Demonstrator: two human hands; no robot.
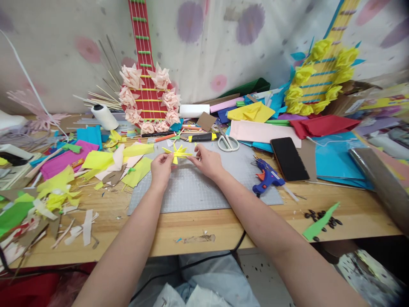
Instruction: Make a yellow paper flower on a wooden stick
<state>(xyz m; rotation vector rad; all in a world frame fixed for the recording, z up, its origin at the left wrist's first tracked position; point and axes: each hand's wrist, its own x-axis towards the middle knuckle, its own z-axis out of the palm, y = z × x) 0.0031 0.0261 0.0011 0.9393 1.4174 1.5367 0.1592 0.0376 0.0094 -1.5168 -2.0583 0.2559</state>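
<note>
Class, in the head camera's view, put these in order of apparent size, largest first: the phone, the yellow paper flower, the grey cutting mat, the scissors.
1. Grey cutting mat
2. Phone
3. Yellow paper flower and scissors: too alike to rank.

Cutting mat [191, 187] on desk [198, 219]; scissors [227, 141] behind and right of right grip [209, 163]; glue gun [269, 174] farther right, phone [289, 158] beyond.
</note>
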